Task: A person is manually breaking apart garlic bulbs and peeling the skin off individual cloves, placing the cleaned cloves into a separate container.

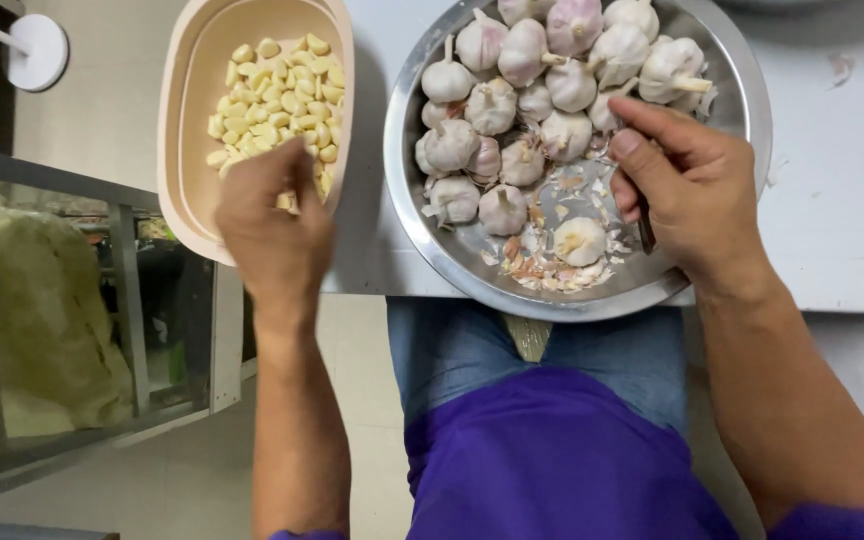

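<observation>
left hand [274, 228] hovers curled over the beige oval tub [184, 150] of smooth peeled cloves [277, 95], grip hidden. right hand [690, 190], at 3 o'clock on the round steel tray [742, 90], closes on a dark knife [644, 232] beside papery bulbs [527, 100].

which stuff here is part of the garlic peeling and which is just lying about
In use: left hand over beige tub of peeled cloves; right hand in steel tray with garlic bulbs, loose skins.

Lying about: white round disc, glass cabinet, skin scrap on table.
</observation>
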